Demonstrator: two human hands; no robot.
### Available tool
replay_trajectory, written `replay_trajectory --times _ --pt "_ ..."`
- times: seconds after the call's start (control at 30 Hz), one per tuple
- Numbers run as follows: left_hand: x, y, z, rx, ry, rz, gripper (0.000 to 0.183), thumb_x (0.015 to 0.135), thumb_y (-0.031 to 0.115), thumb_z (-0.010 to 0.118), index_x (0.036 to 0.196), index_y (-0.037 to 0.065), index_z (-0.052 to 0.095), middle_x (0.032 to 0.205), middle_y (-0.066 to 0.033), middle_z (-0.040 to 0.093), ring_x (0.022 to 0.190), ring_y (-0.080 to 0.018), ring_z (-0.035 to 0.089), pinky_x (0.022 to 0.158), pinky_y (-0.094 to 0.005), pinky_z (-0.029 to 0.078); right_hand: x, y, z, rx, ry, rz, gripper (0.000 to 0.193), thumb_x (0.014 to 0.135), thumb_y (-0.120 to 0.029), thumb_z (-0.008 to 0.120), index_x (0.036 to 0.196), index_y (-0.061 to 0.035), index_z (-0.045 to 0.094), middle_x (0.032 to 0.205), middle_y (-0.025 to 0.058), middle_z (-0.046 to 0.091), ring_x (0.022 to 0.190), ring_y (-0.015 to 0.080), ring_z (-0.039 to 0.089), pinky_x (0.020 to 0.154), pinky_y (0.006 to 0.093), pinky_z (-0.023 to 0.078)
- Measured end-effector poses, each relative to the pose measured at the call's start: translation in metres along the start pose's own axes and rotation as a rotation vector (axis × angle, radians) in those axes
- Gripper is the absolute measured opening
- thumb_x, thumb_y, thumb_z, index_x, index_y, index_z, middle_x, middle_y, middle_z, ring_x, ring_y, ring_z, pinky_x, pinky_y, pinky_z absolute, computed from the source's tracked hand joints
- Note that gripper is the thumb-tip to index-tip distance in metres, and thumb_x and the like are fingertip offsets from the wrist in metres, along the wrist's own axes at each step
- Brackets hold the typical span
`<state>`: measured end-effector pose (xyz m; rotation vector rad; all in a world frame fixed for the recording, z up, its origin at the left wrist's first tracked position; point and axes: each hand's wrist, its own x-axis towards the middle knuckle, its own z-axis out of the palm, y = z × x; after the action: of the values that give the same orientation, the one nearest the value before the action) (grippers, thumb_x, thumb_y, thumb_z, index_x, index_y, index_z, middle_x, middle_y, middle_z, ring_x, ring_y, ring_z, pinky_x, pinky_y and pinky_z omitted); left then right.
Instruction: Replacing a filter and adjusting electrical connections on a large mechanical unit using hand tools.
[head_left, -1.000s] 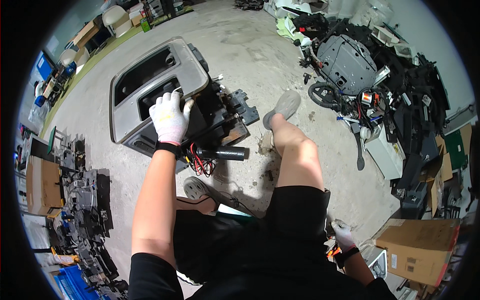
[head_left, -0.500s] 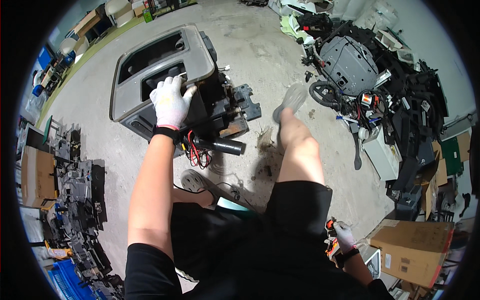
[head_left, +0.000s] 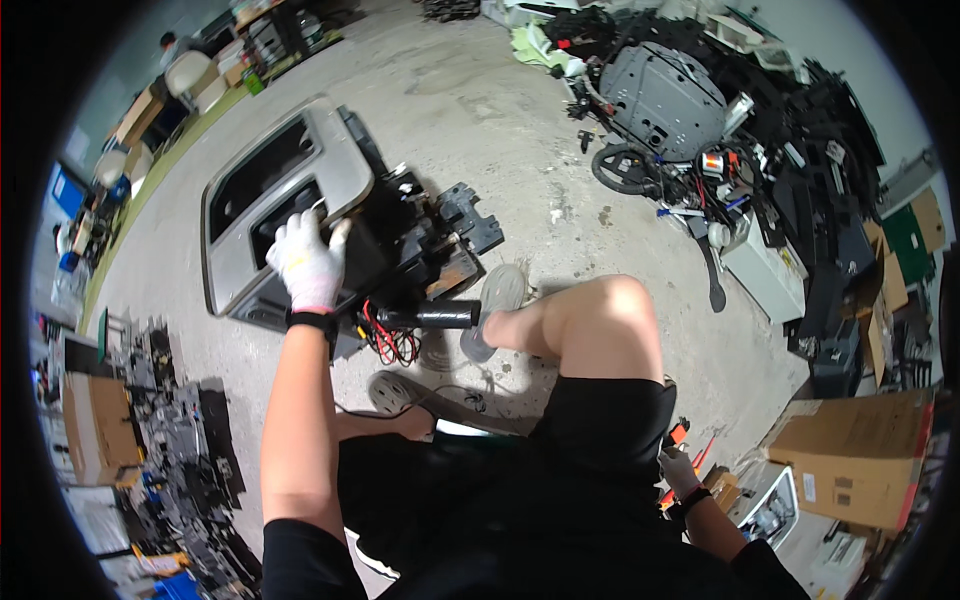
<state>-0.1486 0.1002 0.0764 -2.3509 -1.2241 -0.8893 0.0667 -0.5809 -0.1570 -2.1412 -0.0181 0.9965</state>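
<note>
My left hand (head_left: 307,262), in a white glove, has its fingers hooked over the rim of an opening in a grey box-like housing (head_left: 345,165), thumb apart. The housing lies on the floor ahead of me, to the left. Dark mechanical parts (head_left: 470,218) and a black cylinder (head_left: 435,314) stick out of its right side, beside a bundle of red and black wires (head_left: 385,340). Low at the right, my gloved right hand (head_left: 680,472) has curled fingers among red-orange tools (head_left: 703,455). What it holds is partly hidden by my leg and too small to name.
A pile of dark plastic parts with a grey panel (head_left: 662,100) lies at the far right. A cardboard box (head_left: 850,455) and a white bin (head_left: 775,505) stand near my right arm. Metal parts (head_left: 190,450) line the left, next to another cardboard box (head_left: 100,428).
My right foot has moved left and nearer, beside the black cylinder, with the knee bent further. The view has shifted. My left hand stays on the housing; my right hand remains by the tools.
</note>
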Motion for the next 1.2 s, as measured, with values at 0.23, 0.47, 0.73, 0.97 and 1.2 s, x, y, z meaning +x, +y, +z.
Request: replay_trajectory --times 0.23,0.47,0.73,0.97,1.2 --pt "0.002 -0.008 -0.008 0.048 -0.026 0.026 0.040 0.079 0.041 0.075 0.096 0.007 0.064 0.091 -0.0112 0.062 0.088 -0.0347 0.060 0.073 -0.0474 0.047 0.049 -0.019 0.054 -0.243 -0.187 -0.090 0.031 0.092 -0.024 0.058 0.100 0.0039 0.068 0.089 0.0192 0.070 0.082 0.0262 0.068 0.073 0.0366 0.051" --pt "0.003 -0.004 0.014 -0.040 -0.078 0.046 0.034 0.086 0.030 0.074 0.099 0.001 0.064 0.091 -0.0192 0.066 0.084 -0.0400 0.062 0.074 -0.0473 0.049 0.212 -0.065 0.196 -0.611 -0.347 -0.354 0.037 0.091 -0.034 0.057 0.112 -0.0059 0.069 0.110 0.0218 0.068 0.102 0.0407 0.064 0.090 0.0462 0.050" --pt "0.002 -0.009 0.025 -0.156 -0.188 -0.081 0.036 0.093 0.025 0.069 0.109 -0.006 0.059 0.092 -0.0155 0.063 0.086 -0.0262 0.059 0.081 -0.0367 0.048 0.284 -0.162 0.260 -0.679 -0.155 0.020 0.037 0.090 -0.036 0.065 0.115 -0.0088 0.068 0.114 0.0127 0.070 0.108 0.0290 0.066 0.087 0.0422 0.054" --pt "-0.001 -0.003 0.034 -0.071 -0.188 -0.168 0.041 0.097 0.025 0.064 0.122 -0.006 0.052 0.112 -0.0164 0.058 0.101 -0.0260 0.055 0.094 -0.0365 0.044 0.332 -0.158 0.304 -0.731 -0.286 0.060 0.034 0.088 -0.033 0.063 0.113 -0.0086 0.065 0.114 0.0136 0.068 0.110 0.0307 0.065 0.087 0.0427 0.054" --pt "-0.005 -0.015 0.039 -0.060 -0.173 -0.150 0.039 0.098 0.024 0.062 0.118 -0.009 0.053 0.111 -0.0202 0.062 0.098 -0.0267 0.059 0.090 -0.0369 0.048 0.335 -0.128 0.212 -0.776 0.223 -0.195 0.028 0.084 -0.032 0.065 0.102 -0.0114 0.068 0.123 0.0136 0.058 0.107 0.0334 0.061 0.087 0.0435 0.052"
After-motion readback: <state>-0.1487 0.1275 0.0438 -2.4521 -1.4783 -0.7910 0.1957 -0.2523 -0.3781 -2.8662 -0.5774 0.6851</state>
